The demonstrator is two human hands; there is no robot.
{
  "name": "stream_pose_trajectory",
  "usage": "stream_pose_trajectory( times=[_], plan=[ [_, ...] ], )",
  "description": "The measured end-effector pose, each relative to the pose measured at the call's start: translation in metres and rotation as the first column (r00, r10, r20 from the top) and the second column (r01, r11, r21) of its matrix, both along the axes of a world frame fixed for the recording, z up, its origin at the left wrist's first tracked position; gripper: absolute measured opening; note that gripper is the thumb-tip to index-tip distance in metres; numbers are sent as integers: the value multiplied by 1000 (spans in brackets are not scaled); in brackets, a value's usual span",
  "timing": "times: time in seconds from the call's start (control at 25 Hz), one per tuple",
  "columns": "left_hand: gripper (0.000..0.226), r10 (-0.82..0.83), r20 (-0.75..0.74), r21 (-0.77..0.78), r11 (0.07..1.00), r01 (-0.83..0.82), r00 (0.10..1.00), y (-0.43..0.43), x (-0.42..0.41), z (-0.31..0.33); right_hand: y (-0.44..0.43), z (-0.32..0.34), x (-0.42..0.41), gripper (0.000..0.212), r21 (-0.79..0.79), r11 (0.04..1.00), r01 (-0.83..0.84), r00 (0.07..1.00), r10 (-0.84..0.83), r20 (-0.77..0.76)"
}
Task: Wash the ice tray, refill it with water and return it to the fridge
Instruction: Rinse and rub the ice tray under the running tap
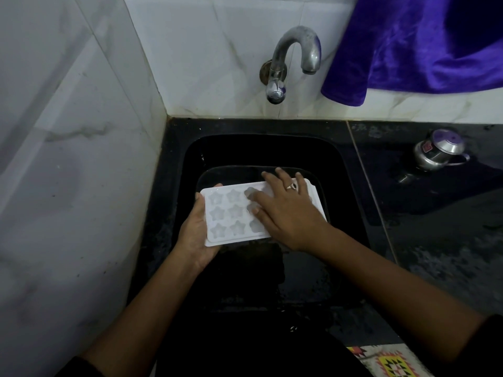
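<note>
A white ice tray [227,213] with star-shaped cups is held level over the black sink [261,148]. My left hand [194,232] grips its left end, palm under the edge and thumb along the rim. My right hand [285,210], with a ring on one finger, lies flat on the tray's right half, fingers spread across the cups and hiding them. The metal tap [295,54] sticks out of the back wall above the sink; no water runs from it.
A steel cup with a lid [438,152] lies tipped on the wet black counter [435,227] to the right. A purple cloth [408,44] hangs at the upper right. White tiled walls [68,159] close the left and back. A patterned mat [386,360] shows at the bottom right.
</note>
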State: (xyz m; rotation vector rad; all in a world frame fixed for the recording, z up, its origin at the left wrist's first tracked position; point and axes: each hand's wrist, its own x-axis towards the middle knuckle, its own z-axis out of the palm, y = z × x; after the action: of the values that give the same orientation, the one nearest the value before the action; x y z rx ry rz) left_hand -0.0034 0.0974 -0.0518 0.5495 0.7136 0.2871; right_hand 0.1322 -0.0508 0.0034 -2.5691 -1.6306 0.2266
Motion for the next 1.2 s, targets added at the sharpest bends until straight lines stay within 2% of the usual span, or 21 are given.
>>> stream_pose_trajectory(
  times=[0.12,0.28,0.44,0.6,0.72,0.88,1.04,1.2],
  plan=[
    [57,-17,11,-21,1000,17,1000,-5,2,0,5,5,4,44,35,997,66,998,-66,1],
    [55,2,6,-13,1000,-1,1000,-2,-1,-1,0,1,-2,46,-16,1000,2,1000,-1,17],
    [54,-7,21,-15,1000,7,1000,-5,1,-2,6,6,1,43,5,998,55,998,-55,27],
    [55,-6,22,-19,1000,7,1000,2,-1,-2,0,3,1,46,-9,1000,6,1000,-6,-1],
    [55,-15,33,-14,1000,15,999,-3,1,-3,7,4,2,42,25,997,70,998,-70,-4],
    [53,1,33,-16,1000,-1,999,0,-1,0,2,-3,-1,46,-2,1000,7,1000,-7,2],
    [52,-11,30,-17,1000,12,999,-5,1,-1,9,-1,0,43,28,996,80,997,-79,-9],
    [55,-2,19,-8,1000,2,1000,1,-4,-2,0,-4,0,47,-17,1000,7,1000,-7,-10]
  ],
)
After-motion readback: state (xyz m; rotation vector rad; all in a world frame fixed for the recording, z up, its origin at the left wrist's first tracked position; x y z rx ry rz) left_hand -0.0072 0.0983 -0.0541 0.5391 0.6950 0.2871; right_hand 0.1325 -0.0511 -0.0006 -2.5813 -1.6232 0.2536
